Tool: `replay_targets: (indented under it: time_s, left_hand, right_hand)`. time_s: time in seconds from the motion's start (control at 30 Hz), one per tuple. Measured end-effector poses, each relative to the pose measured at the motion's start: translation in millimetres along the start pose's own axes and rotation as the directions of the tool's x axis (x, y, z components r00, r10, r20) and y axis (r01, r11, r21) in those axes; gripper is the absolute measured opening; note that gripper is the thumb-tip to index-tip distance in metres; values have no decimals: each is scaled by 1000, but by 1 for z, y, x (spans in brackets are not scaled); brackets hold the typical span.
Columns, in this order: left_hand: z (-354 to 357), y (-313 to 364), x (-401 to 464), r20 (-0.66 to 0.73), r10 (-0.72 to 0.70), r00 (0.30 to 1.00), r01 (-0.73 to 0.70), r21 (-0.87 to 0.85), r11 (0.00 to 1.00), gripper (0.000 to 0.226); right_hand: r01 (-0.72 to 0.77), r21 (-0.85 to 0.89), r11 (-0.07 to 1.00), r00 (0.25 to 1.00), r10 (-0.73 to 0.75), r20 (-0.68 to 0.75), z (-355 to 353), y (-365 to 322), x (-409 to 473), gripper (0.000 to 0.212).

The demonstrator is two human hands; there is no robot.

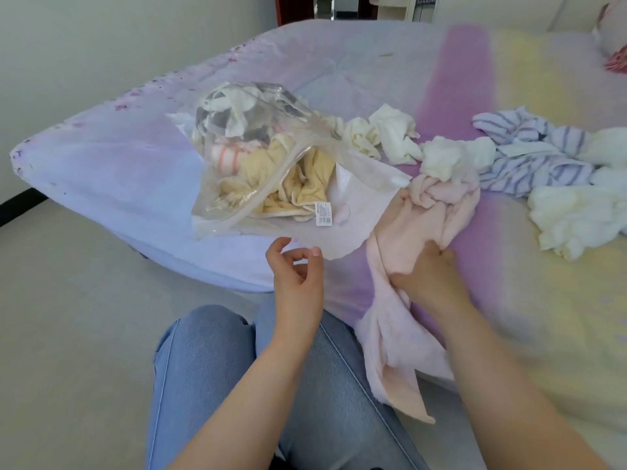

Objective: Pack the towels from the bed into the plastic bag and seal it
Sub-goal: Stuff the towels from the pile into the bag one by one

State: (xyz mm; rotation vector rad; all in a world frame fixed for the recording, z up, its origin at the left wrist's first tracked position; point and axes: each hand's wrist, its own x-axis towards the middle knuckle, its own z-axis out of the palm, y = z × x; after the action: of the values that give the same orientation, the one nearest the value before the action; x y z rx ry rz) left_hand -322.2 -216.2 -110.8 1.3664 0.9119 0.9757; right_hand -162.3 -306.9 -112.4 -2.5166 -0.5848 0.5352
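On the bed (390, 62) lies a clear plastic bag (251, 147), its mouth open toward the person, with a yellow towel (298, 184) spilling out. The right hand (427, 273) grips a pink towel (431, 212) that trails over the bed edge. The left hand (298, 266) hovers with loosely curled fingers, holding nothing, just beside the bag's flap. White towels (390, 134) and a striped towel (529, 154) lie further right.

Pink towel (437, 212); yellow towel (305, 178); white towels (390, 134); purple-striped white towel (529, 154); bedsheet (458, 96) was pastel lilac-and-yellow banded.
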Motion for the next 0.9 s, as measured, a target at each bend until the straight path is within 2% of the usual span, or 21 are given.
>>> replay_targets:
  time_s: [0.07, 0.13, 0.17, 0.23, 0.3, 0.33, 0.43, 0.5, 0.53, 0.57, 0.6, 0.63, 0.67, 0.7, 0.73, 0.8, 0.83, 0.87, 0.9]
  left_hand:
    - [3, -3, -9, 23, -62, 998, 62, -22, 998, 41]
    - [4, -9, -14, 63, -83, 995, 84, -4, 996, 50]
    - [3, -12, -15, 80, -84, 993, 83, 15, 996, 54]
    - [4, -18, -19, 119, -102, 988, 93, 73, 993, 55]
    - [7, -21, -29, 238, -134, 962, 111, 110, 988, 52]
    - [9, -24, -36, 307, -145, 941, 114, 116, 987, 60]
    - [13, -35, -49, 391, -58, 918, -34, 224, 974, 113]
    - [14, -27, -50, 377, -1, 926, -106, 265, 959, 134]
    - [14, -22, -48, 371, 38, 928, -123, 210, 970, 132]
    - [12, -17, -47, 372, 67, 926, -122, 126, 985, 120]
    - [10, -10, -47, 373, 94, 923, -124, 58, 991, 97]
    - [9, -4, -47, 366, 104, 925, -129, 42, 991, 68]
    - [8, 2, -47, 345, 109, 932, -128, 33, 991, 45]
    - [6, 6, -46, 314, 100, 944, -108, 9, 994, 33]
    - [4, 12, -44, 281, 85, 956, -77, -38, 996, 30]
    - [-1, 23, -37, 252, 66, 966, -26, -162, 986, 38]
    - [-3, 29, -33, 257, 64, 964, -12, -198, 980, 44]
    - [-7, 33, -29, 262, 65, 963, -4, -225, 974, 48]
    - [-11, 36, -26, 250, 68, 966, -3, -251, 968, 46]
  right_hand:
    - [56, -154, 986, 998, -54, 17, -7, -2, -1, 41]
    - [120, -232, 965, 992, -110, 56, -17, -4, -2, 21]
    - [146, -193, 970, 988, -132, 80, -23, -5, -3, 18]
    - [225, -3, 974, 965, -222, 143, -37, -9, -11, 22]
    - [305, 186, 934, 914, -342, 220, -49, -15, -29, 30]
    - [339, 253, 906, 878, -401, 262, -54, -18, -39, 29]
    - [378, 404, 833, 777, -522, 351, -63, -23, -64, 22]
    - [385, 452, 805, 733, -564, 380, -64, -24, -70, 32]
    - [379, 492, 784, 718, -584, 378, -64, -24, -71, 33]
    - [385, 545, 744, 708, -618, 343, -64, -25, -73, 29]
    - [426, 585, 691, 698, -662, 274, -63, -27, -74, 28]
    - [489, 585, 647, 684, -701, 202, -62, -27, -74, 39]
    - [537, 585, 608, 657, -736, 163, -59, -27, -73, 64]
    - [555, 586, 591, 631, -758, 166, -55, -27, -70, 90]
    - [566, 570, 596, 615, -765, 189, -48, -26, -66, 107]
    - [634, 464, 619, 609, -769, 195, -31, -22, -55, 112]
    - [646, 384, 659, 650, -739, 175, -22, -18, -48, 109]
    - [612, 270, 743, 720, -665, 199, -13, -10, -39, 108]
    - [564, 102, 820, 785, -570, 241, -6, -4, -31, 108]
